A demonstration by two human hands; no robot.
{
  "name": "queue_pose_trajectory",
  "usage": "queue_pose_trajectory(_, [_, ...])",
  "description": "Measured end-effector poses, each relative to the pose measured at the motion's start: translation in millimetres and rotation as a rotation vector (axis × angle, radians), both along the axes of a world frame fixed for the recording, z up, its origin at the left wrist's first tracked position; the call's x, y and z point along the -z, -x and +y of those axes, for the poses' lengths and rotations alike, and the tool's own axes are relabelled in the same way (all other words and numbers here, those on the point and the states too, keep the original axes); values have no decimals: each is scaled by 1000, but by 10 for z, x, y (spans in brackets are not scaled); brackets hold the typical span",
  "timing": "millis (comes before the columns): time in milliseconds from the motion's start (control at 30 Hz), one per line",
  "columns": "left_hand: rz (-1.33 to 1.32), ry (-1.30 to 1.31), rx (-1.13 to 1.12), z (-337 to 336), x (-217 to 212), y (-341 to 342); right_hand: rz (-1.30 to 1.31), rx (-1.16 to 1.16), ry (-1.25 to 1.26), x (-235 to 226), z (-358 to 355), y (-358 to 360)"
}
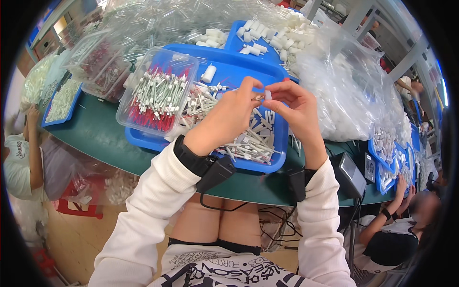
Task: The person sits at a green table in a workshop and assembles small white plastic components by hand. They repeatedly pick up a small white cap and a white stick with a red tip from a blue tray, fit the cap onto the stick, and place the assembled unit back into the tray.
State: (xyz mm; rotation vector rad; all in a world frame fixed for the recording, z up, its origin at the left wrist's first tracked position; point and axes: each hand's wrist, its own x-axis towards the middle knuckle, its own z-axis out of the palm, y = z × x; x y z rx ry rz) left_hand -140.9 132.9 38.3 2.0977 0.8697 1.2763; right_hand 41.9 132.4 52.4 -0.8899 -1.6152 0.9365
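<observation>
Near the green desk's front edge, the right hand pinched a small white plastic piece, likely light, stiff and best held by its sides, while the left hand pinched something thin.

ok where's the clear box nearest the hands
In the head view, the clear box is left of centre, over the left side of the blue tray, left of the left hand.

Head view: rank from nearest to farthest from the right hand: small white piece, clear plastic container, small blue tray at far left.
1. Small white piece, pinched by the right hand.
2. Clear plastic container, left of that hand.
3. Small blue tray, farther left.
</observation>
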Motion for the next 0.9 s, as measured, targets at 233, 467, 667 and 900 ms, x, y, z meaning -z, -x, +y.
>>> queue_pose_trajectory(233, [144,-319,-186,16,-39,80,14,10,26,-25,-28,31])
queue_pose_trajectory(467, [196,-484,-281,-57,-17,28,44,22,47,-25,-66,34])
queue_pose_trajectory(667, [254,-508,-288,-65,-40,49,64,5,93,-27,-66,58])
queue_pose_trajectory(900, [234,-495,-262,-74,-37,31,115,2,146,20,-65,56])
